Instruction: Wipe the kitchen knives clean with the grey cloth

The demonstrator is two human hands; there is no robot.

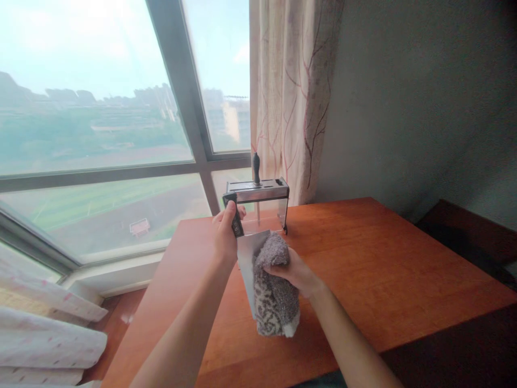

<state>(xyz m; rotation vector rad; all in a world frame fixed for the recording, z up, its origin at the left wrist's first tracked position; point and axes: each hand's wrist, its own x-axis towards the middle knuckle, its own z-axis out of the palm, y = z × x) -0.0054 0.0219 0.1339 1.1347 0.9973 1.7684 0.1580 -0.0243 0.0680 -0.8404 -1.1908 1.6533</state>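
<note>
My left hand (226, 229) is wrapped round the black handle of a cleaver (247, 261), thumb along the top of the grip. Its broad, shiny blade points down toward me over the table. My right hand (297, 274) grips a grey towel (278, 302) with a scroll pattern and presses it against the right face of the blade, so part of the steel is hidden. The towel's lower end hangs in folds. Just beyond my hands stands a metal-topped knife block (258, 189) with clear sides. One black-handled tool (256, 170) sticks up from its slots.
Both hands are above a reddish-brown wooden table (347, 253). Large windows (97, 129) fill the left side, and a patterned curtain (299, 97) hangs behind the block. Another curtain (48, 337) is at lower left. A dark grey wall (404, 108) rises at right.
</note>
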